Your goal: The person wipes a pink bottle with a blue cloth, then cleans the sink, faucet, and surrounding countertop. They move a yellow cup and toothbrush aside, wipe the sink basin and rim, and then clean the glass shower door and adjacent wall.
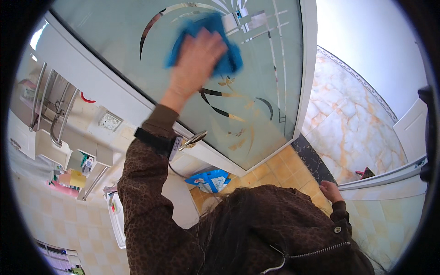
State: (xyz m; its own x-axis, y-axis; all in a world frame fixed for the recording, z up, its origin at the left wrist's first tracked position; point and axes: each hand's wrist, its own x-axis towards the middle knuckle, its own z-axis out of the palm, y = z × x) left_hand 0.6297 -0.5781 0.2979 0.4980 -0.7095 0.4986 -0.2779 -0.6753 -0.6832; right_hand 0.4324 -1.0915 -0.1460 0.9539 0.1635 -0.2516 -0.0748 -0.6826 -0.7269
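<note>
My left hand presses a blue cloth flat against the frosted glass panel of a white-framed door. Hand and cloth are blurred. The glass bears curved and straight clear patterns. Below my left forearm, a metal door handle sticks out from the frame, beside the device strapped on my sleeve. My right hand hangs low at the right, near the doorway, with its fingers curled; whether it holds anything cannot be seen.
A dark stone threshold divides the yellow floor tiles from marble-patterned flooring. A blue plastic package lies below the door. Metal rails, a shelf unit with bottles and a white sink are at the left.
</note>
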